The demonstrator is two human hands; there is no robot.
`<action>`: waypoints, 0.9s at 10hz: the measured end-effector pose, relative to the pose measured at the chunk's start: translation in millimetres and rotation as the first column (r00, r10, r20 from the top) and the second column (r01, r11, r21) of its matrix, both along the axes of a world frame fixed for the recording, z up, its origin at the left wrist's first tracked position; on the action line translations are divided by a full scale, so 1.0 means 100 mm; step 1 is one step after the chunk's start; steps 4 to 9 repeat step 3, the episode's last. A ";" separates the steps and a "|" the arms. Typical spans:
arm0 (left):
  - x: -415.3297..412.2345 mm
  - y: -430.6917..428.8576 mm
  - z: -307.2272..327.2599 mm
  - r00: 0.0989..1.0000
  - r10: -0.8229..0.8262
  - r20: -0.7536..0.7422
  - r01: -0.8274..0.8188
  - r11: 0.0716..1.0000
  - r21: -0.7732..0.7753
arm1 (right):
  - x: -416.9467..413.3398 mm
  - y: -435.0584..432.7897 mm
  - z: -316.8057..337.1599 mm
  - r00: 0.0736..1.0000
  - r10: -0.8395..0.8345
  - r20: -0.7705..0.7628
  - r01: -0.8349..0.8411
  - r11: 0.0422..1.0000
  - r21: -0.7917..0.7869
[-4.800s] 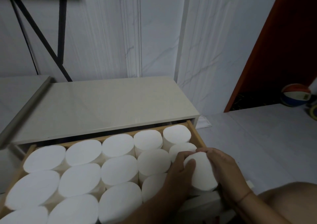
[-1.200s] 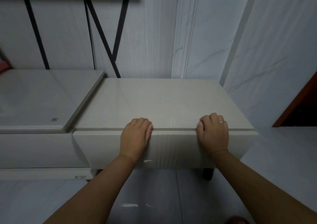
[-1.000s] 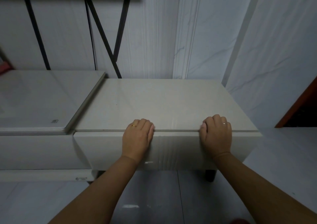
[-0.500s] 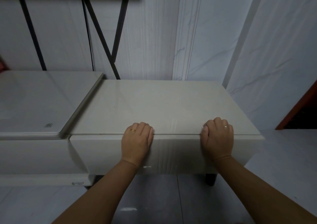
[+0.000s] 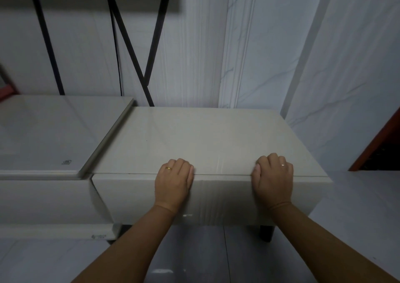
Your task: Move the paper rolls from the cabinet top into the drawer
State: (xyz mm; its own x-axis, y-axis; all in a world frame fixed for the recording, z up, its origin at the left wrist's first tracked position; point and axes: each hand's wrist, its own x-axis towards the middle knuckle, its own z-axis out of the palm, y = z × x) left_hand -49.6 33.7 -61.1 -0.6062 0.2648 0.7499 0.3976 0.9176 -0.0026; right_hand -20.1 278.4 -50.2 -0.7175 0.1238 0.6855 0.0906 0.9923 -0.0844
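drawer (image 5: 220, 198) closed flush | cabinet top (image 5: 205, 135) shows 0 rolls | my left hand (image 5: 174, 181), right hand (image 5: 273, 178) curled, pressing its front | task looks done

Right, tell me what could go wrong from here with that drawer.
1. The left hand and right hand both curl their fingers at the thin seam between the drawer front and the cabinet top. A further push could pinch the fingertips.
2. The paper rolls are out of sight, so a tall one could jam or get crushed unnoticed.
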 end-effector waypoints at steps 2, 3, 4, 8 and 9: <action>0.36 0.02 -0.11 0.978 -0.102 0.183 0.077 0.987 0.142 | 0.11 -0.01 0.17 0.921 0.021 0.388 0.012 0.997 -0.081; 0.65 -0.14 -0.52 0.989 -0.132 0.065 0.134 0.990 -0.034 | 0.32 -0.04 0.23 0.881 0.050 0.470 0.002 0.994 -0.110; 0.65 -0.14 -0.52 0.989 -0.132 0.065 0.134 0.990 -0.034 | 0.32 -0.04 0.23 0.881 0.050 0.470 0.002 0.994 -0.110; 0.65 -0.14 -0.52 0.989 -0.132 0.065 0.134 0.990 -0.034 | 0.32 -0.04 0.23 0.881 0.050 0.470 0.002 0.994 -0.110; 0.65 -0.14 -0.52 0.989 -0.132 0.065 0.134 0.990 -0.034 | 0.32 -0.04 0.23 0.881 0.050 0.470 0.002 0.994 -0.110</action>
